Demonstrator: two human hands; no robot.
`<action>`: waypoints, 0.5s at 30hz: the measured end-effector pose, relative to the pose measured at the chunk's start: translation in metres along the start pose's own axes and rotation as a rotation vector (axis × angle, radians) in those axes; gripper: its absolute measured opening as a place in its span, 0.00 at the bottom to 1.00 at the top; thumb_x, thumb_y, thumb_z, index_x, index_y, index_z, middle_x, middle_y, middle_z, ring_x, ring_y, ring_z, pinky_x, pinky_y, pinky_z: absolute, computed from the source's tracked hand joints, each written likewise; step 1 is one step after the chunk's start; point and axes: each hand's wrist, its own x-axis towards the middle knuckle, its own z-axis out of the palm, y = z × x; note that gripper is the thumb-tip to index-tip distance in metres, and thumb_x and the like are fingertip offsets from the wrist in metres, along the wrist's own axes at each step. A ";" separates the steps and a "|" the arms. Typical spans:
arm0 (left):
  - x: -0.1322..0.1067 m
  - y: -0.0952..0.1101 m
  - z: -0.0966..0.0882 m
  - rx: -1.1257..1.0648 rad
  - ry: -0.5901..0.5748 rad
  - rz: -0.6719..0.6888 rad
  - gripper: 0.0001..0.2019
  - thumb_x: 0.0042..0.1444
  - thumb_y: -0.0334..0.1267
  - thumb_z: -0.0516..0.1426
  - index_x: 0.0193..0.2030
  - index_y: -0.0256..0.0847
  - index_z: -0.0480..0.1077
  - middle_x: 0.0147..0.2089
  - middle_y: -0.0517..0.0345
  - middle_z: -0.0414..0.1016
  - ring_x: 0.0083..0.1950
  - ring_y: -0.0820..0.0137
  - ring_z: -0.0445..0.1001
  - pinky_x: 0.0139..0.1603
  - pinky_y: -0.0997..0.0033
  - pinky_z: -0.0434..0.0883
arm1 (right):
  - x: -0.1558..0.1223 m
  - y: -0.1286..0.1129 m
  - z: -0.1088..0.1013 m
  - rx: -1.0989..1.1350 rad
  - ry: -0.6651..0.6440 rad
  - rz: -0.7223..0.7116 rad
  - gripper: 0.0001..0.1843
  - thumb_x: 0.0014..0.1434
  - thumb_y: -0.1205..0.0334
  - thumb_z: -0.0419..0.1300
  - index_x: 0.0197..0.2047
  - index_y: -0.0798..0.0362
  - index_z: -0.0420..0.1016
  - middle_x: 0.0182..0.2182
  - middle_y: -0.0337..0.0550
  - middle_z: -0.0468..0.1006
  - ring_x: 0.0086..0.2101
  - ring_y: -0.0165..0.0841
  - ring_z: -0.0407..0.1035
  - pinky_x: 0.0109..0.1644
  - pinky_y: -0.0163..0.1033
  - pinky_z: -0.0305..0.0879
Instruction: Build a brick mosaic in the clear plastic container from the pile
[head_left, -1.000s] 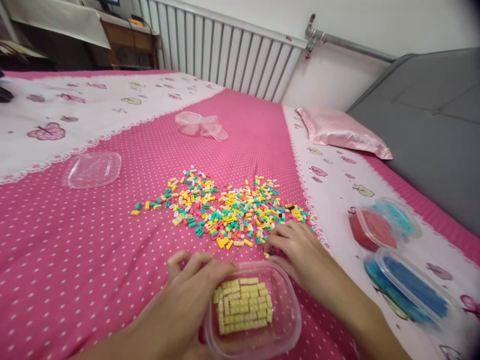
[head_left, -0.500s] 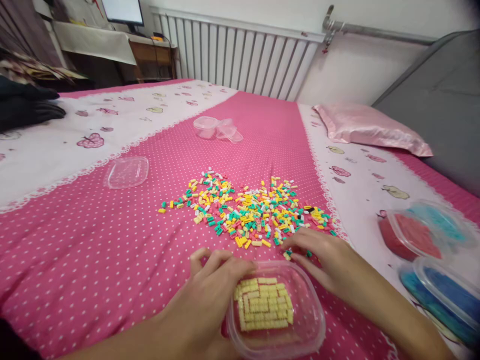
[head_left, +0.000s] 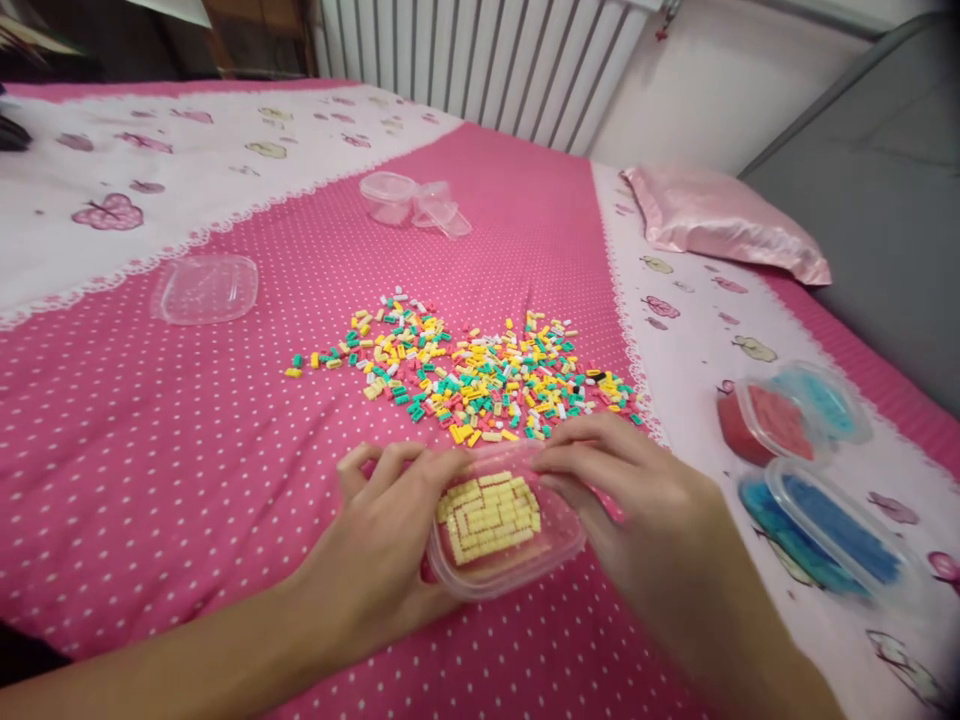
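My left hand [head_left: 394,510] grips the left side of a clear plastic container [head_left: 559,530], its thumb low and its fingers along the upper rim. Inside the container, pale yellow toy bricks [head_left: 491,512] are fitted closely together in a flat block. Over the container's upper right edge, my right hand [head_left: 645,490] has its thumb and fingertips pinched together; what they hold, if anything, is too small to make out. Just beyond both hands lies a loose pile of small bricks [head_left: 487,380] in yellow, green, pink and white, with a few black.
On the pink dotted bedspread [head_left: 225,430] lie a clear lid [head_left: 208,289] at left and small clear containers [head_left: 394,195] farther back. To the right sit a tub of red material [head_left: 772,420] and a tub of blue material [head_left: 832,525]. A pink pillow [head_left: 720,225] lies behind them.
My right hand has moved from the pile's near edge to the container's upper right rim. The container, still in my left hand, is tilted more. The camera view has dipped downward.
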 end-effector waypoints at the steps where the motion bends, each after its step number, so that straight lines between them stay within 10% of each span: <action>1: 0.000 0.001 0.001 0.005 0.005 -0.005 0.35 0.51 0.49 0.67 0.61 0.45 0.58 0.51 0.58 0.77 0.51 0.58 0.70 0.54 0.57 0.52 | -0.002 -0.005 0.005 -0.072 0.000 -0.013 0.10 0.64 0.73 0.59 0.41 0.51 0.79 0.40 0.39 0.80 0.37 0.33 0.71 0.41 0.39 0.64; 15: 0.001 0.008 0.016 0.054 0.144 0.089 0.29 0.55 0.51 0.64 0.58 0.39 0.63 0.49 0.55 0.78 0.49 0.57 0.71 0.52 0.53 0.53 | -0.007 -0.022 0.025 -0.574 -0.100 0.054 0.09 0.56 0.74 0.64 0.36 0.49 0.79 0.26 0.40 0.78 0.32 0.47 0.62 0.36 0.47 0.47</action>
